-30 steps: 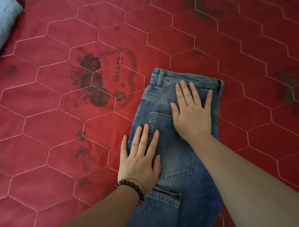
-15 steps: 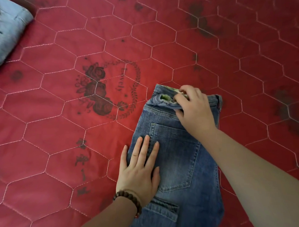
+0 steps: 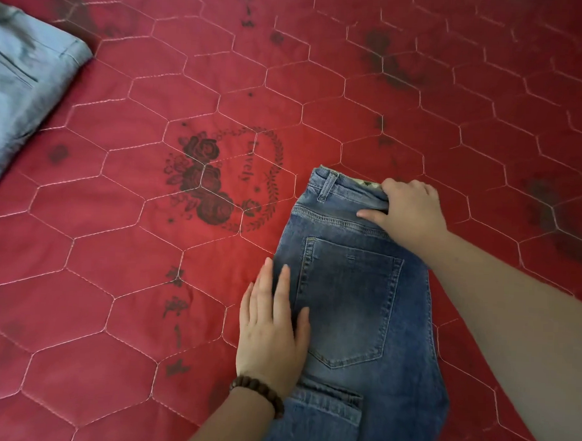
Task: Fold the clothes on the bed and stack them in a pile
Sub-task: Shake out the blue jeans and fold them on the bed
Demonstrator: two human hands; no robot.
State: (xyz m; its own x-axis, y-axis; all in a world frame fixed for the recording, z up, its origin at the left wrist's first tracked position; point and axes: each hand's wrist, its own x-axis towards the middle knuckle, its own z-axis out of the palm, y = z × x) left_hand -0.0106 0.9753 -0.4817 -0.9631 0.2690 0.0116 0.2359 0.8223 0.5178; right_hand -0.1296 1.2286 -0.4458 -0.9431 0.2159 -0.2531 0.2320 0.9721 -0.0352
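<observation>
denim jeans [image 3: 363, 290] on quilted bedspread [image 3: 147, 280]

Red quilted bed [image 3: 223, 67] — jeans [image 3: 363, 290], grey garment [image 3: 18, 85].

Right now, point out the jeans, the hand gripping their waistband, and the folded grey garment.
jeans [image 3: 349, 299]: head view, on the back pocket.
right hand [image 3: 411, 214]: head view, on the back of the hand at the waistband.
folded grey garment [image 3: 22, 85]: head view, on its top face, far left.
</observation>
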